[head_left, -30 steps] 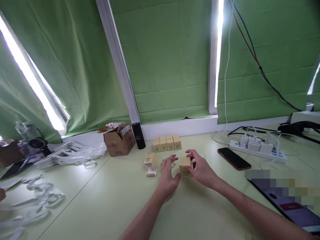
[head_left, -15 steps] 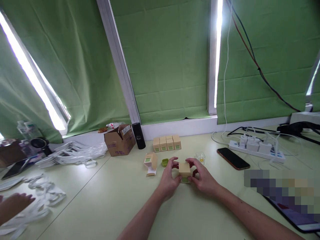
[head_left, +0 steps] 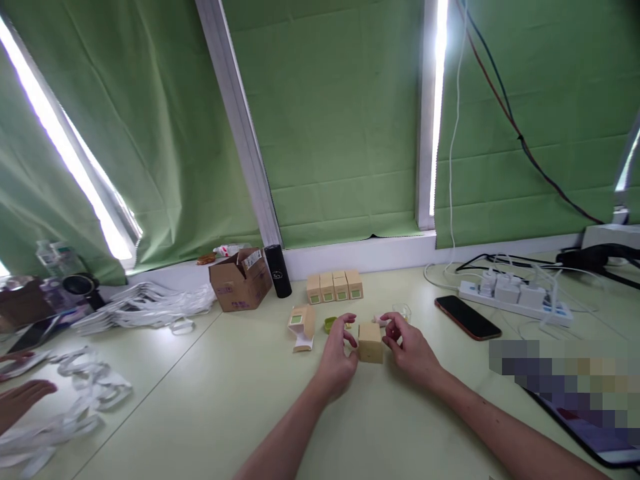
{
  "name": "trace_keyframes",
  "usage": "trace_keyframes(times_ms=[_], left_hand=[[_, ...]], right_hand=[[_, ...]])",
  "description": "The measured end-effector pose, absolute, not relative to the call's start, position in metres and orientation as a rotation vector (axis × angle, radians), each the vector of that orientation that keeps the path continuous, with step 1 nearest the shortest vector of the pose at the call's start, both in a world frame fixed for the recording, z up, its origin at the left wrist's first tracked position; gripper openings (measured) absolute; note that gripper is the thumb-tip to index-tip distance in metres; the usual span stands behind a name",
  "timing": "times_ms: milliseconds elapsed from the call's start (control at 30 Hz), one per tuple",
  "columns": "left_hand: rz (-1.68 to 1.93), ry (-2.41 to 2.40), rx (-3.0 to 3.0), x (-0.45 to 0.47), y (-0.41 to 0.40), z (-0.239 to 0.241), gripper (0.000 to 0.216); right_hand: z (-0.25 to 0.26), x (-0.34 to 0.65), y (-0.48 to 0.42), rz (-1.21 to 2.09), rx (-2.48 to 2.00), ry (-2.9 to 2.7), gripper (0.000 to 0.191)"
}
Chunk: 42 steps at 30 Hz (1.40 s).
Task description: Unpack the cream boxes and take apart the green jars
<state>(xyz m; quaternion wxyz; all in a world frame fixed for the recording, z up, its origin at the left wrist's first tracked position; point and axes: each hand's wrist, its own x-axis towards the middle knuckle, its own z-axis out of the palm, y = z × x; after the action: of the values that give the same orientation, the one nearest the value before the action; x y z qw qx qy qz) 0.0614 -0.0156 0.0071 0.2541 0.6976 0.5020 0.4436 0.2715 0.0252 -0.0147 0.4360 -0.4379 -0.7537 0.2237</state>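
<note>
A small tan carton [head_left: 371,343] stands on the pale green table [head_left: 240,400] between my hands. My left hand [head_left: 339,357] is just left of it, fingers curled and apart, thumb close to its side. My right hand [head_left: 410,347] is just right of it, fingers loosely curled, holding nothing. Behind them lie a green lid [head_left: 329,325] and a small clear glass jar [head_left: 402,312]. An opened tan carton with a white flap [head_left: 301,325] lies to the left. A row of several closed tan cartons [head_left: 334,286] stands farther back.
A brown cardboard box [head_left: 240,280] and a black cylinder [head_left: 278,271] stand near the window sill. A phone [head_left: 467,317] and a power strip with chargers [head_left: 515,296] lie at right. White flat pieces [head_left: 145,307] are piled at left, where another person's hand [head_left: 20,399] rests.
My hands had the tan carton gripped between them and turned it; now it stands on the table and both hands have drawn slightly off it. The other person's hand at left shifted.
</note>
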Motion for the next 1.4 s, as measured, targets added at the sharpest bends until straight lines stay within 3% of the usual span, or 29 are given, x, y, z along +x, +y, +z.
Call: trace_keyframes(times_ms=[367, 1067, 1400], left_hand=[[1.135, 1.379, 1.915, 0.063, -0.015, 0.002, 0.081], [1.133, 1.484, 1.875, 0.065, -0.009, 0.003, 0.053], [1.444, 1.382, 2.163, 0.062, -0.015, 0.004, 0.057]], right_hand=[[-0.005, 0.272, 0.018, 0.508, -1.056, -1.807, 0.024], [-0.020, 0.272, 0.033, 0.489, -1.130, -1.726, 0.026], [-0.028, 0.265, 0.053, 0.465, -1.306, -1.803, 0.019]])
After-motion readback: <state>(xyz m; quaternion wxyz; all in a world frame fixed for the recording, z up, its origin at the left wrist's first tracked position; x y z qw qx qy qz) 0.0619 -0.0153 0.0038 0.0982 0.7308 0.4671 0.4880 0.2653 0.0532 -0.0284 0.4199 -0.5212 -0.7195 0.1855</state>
